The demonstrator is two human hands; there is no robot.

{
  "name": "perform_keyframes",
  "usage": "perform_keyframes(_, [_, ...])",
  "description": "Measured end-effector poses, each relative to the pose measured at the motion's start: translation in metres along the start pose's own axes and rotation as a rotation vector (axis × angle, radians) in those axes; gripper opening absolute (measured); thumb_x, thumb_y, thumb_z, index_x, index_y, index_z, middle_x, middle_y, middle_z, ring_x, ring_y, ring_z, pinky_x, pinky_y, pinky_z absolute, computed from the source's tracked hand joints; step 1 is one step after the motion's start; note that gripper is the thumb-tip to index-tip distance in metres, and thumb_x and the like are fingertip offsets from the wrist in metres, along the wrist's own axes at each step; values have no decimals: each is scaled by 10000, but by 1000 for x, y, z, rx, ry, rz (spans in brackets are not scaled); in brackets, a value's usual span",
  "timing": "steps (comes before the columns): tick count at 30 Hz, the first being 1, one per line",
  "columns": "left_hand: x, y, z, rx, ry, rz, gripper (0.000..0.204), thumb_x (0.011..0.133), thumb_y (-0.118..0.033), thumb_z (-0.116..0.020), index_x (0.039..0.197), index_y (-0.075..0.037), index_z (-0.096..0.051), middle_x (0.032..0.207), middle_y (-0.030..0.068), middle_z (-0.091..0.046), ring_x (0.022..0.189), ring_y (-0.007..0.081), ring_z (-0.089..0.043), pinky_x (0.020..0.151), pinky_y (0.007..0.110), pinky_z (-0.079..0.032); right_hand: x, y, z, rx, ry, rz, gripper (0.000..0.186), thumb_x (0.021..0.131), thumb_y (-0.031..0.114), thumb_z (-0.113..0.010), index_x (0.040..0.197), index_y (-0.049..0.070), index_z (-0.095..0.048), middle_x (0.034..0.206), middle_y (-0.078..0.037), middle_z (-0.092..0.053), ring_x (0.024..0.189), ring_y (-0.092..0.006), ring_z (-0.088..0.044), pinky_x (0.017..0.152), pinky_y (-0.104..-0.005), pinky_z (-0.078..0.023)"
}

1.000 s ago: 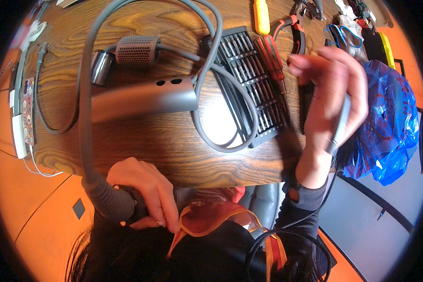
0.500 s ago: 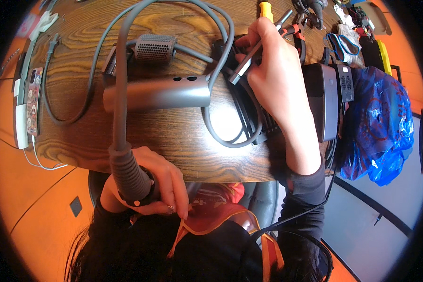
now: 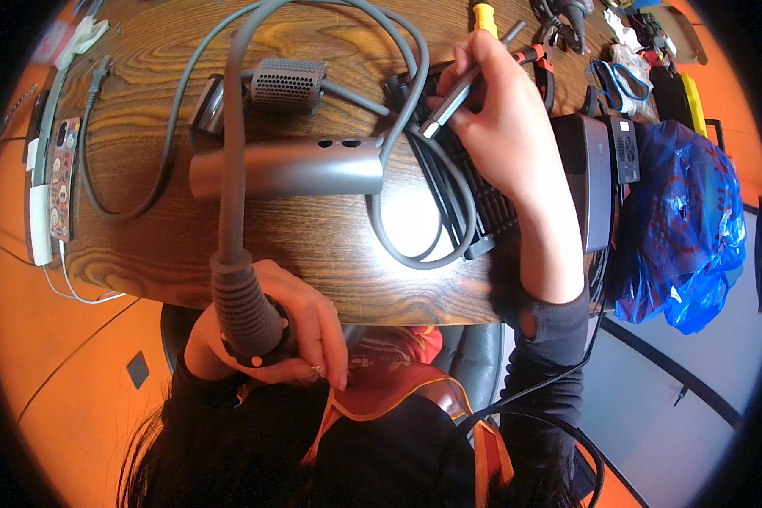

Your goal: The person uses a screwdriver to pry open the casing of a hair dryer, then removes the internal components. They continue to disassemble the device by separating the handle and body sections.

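Note:
My left hand [image 3: 309, 330], below the desk's front edge, grips the dark end of an appliance with a ribbed cable sleeve [image 3: 247, 309]; the rest is partly hidden by my fingers. My right hand [image 3: 512, 140] holds a slim silver screwdriver handle [image 3: 449, 110] tilted over the black bit case [image 3: 487, 233], its fingertips near the case's upper end and partly hidden. Left of the case lie a grey metal housing [image 3: 288, 169] with two holes, a perforated grey cylinder [image 3: 284, 85] and a shiny dark cylinder [image 3: 207, 110], with looped grey cable [image 3: 466, 203] around them.
A stickered phone [image 3: 63, 182] lies at the desk's [image 3: 135, 254] left edge. On the right are a grey box [image 3: 597, 186], a dark adapter [image 3: 624, 152] and a blue plastic bag [image 3: 677, 229]. A yellow-handled tool [image 3: 485, 19], cables and clutter lie along the back.
My right hand has moved up and left onto the bit case with the silver tool. My left hand, with the ribbed end and its cable, has shifted slightly right.

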State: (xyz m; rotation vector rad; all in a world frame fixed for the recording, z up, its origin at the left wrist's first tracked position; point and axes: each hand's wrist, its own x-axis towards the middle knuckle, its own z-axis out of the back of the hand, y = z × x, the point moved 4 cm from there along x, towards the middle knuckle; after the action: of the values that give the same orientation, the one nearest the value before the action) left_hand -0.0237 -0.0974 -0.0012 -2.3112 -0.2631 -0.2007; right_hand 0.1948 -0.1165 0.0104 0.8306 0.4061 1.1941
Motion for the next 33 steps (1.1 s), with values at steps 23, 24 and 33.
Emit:
perform_keyframes(23, [-9,2,-11,236,-523,149,323,703,-5,-640,1002,0,-518,776,34,-576,681,91,-559,639,243,-458,-56,78,-16,767,317,78,375,630,-107,-690,705,70,-369,696,-201,-635,696,-202,-615,633,-258,-485])
perform_keyframes(24, [-9,2,-11,262,-536,148,317,702,-6,-640,996,-2,-520,780,31,-574,686,90,-559,642,243,-458,-58,79,-16,744,268,94,375,635,-101,-692,705,71,-367,699,-196,-638,697,-200,-612,633,-254,-478])
perform_keyframes(33, [-11,0,-10,288,-472,47,177,736,-17,-598,898,9,-533,802,58,-588,637,92,-559,592,229,-457,-81,84,-13,643,-11,220,326,713,-78,-635,791,43,-342,751,-247,-622,741,-302,-639,714,-361,-520])
